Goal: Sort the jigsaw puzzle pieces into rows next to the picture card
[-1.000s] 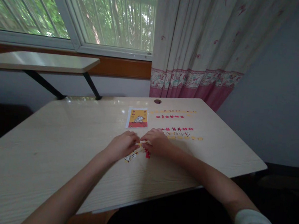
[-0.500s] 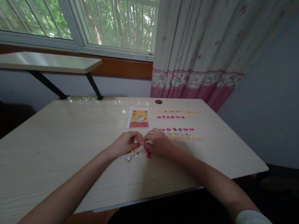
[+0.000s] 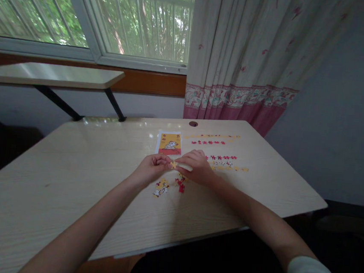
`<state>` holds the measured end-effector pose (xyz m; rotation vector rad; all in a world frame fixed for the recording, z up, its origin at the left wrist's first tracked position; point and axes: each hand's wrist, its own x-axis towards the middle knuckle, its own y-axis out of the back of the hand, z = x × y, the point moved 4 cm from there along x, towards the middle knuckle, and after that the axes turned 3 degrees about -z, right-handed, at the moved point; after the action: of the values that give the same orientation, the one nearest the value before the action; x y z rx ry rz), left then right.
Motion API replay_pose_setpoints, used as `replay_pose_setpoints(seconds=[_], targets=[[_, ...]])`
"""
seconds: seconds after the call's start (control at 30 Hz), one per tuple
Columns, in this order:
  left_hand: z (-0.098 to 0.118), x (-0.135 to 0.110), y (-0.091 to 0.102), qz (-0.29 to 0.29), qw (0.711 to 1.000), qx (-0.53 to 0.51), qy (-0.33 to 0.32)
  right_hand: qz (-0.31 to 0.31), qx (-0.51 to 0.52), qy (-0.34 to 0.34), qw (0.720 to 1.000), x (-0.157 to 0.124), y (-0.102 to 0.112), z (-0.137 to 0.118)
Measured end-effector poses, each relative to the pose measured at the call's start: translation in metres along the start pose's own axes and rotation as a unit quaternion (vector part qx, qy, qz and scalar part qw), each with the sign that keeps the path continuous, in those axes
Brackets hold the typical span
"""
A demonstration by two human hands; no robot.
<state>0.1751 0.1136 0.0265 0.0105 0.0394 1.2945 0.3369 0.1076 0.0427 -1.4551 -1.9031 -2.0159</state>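
Observation:
Between the fingertips of both hands is a small yellow jigsaw puzzle piece [image 3: 173, 165], held just above the table. My left hand [image 3: 152, 169] pinches it from the left, while my right hand [image 3: 195, 165] grips its right side between thumb and fingers. Below them lies a partly joined cluster of yellow and white pieces [image 3: 161, 188]. To its right is a small group of red pieces [image 3: 181, 184]. The reference picture [image 3: 169, 144], a white animal on yellow and red, lies flat just beyond my hands.
Rows of loose pieces, red [image 3: 209, 142] and yellow [image 3: 230, 168], spread over the right half of the table [image 3: 77, 186]. A raised shelf [image 3: 78, 77] stands at the back left. A round cable hole [image 3: 193, 124] sits near the rear edge, before a curtain [image 3: 239, 73].
Both hands have moved slightly up and away from the joined pieces. The yellow piece between the fingers now shows more clearly, and more of the clusters below is uncovered.

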Motion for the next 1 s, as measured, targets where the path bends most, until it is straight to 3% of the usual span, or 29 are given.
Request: replay_pose_setpoints(seconds=[0.2,0.3,0.43,0.57,0.77,1.0], targets=[[-0.003,0.001,0.001,-0.016,0.999,0.041,-0.011,0.014,-0.002,0.031,0.999,0.001,0.008,0.004],[0.000,-0.002,0.002,-0.023,0.987,0.156,-0.036,0.045,-0.018,0.024,0.999,0.002,0.020,0.017],[0.007,-0.009,-0.007,-0.111,0.914,0.371,-0.123,0.108,-0.023,-0.010,0.994,0.002,0.048,0.038],[0.007,-0.013,-0.016,-0.174,0.844,0.474,-0.179,0.153,-0.031,-0.052,0.986,0.000,0.073,0.051],[0.004,-0.015,-0.017,-0.186,0.809,0.529,-0.179,0.158,-0.039,-0.056,0.985,0.001,0.083,0.051],[0.006,-0.017,-0.021,-0.213,0.802,0.525,-0.188,0.169,-0.046,-0.044,0.984,0.000,0.084,0.049]])
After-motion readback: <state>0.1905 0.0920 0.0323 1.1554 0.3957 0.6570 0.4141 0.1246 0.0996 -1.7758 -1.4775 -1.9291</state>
